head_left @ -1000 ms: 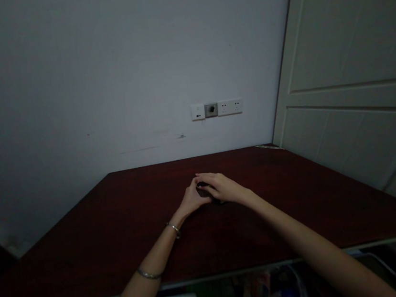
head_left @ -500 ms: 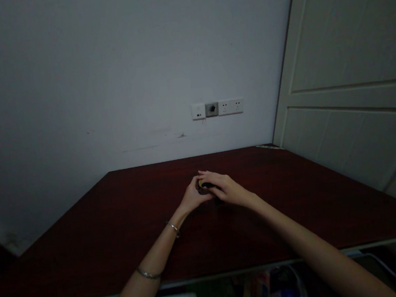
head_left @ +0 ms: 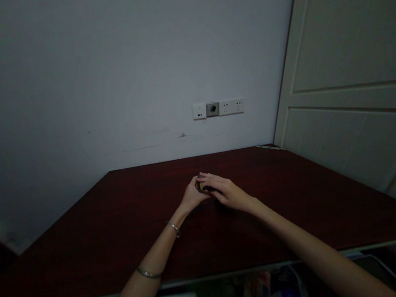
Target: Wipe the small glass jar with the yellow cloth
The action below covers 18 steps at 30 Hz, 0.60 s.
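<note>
Both my hands meet over the middle of a dark red table (head_left: 121, 225). My left hand (head_left: 191, 198) and my right hand (head_left: 225, 191) are closed together round a small dark object (head_left: 202, 187) with a yellowish spot. Most of that object is hidden by my fingers, so I cannot name it. Two thin bracelets sit on my left wrist and forearm. The scene is dim.
A white wall stands behind the table with a row of sockets (head_left: 218, 109). A pale panelled door (head_left: 348, 82) closes off the right side. Papers and coloured items (head_left: 259, 295) lie below the table's near edge.
My hands have stayed together at the same spot. The right fingers shifted slightly over the small object, and a yellowish part of it came into view.
</note>
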Tool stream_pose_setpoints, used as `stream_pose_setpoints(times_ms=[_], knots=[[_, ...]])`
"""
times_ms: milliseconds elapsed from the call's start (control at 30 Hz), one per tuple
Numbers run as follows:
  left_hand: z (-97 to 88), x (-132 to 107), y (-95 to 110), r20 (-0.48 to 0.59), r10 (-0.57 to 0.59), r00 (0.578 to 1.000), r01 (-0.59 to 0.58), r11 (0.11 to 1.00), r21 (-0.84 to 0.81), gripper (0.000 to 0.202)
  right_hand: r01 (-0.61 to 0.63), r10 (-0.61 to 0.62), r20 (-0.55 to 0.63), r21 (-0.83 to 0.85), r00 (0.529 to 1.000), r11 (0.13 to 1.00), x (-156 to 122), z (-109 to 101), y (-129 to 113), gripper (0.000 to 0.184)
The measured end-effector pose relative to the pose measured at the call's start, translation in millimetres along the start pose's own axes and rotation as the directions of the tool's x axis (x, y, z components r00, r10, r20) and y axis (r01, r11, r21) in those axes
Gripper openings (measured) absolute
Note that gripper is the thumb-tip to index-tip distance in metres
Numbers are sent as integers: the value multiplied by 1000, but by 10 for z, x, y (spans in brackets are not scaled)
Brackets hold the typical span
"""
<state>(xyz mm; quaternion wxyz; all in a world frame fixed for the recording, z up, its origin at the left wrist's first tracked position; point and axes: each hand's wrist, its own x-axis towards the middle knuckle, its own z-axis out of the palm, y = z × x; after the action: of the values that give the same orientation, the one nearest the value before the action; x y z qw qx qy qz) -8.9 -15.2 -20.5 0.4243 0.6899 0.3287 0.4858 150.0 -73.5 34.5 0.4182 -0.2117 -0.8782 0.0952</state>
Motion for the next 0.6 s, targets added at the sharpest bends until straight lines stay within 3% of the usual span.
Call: stream_pose_setpoints(times_ms=[133, 300, 467, 600], knots=[[5, -25, 92, 8, -6, 1000, 6, 1000, -3, 60, -82, 85, -100, 37, 991, 996, 81, -17, 125, 31], [17, -42, 187, -11, -13, 1000, 12, 999, -48, 61, -185, 204, -281, 95, 938, 978, 117, 40, 238, 30], [36, -79, 234, 28, -145, 989, 148, 982, -122, 62, -94, 112, -241, 83, 964, 992, -41, 114, 101, 29], [42, -113, 275, 117, -170, 978, 188, 968, -165, 62, -84, 110, -224, 121, 968, 989, -62, 64, 73, 28]])
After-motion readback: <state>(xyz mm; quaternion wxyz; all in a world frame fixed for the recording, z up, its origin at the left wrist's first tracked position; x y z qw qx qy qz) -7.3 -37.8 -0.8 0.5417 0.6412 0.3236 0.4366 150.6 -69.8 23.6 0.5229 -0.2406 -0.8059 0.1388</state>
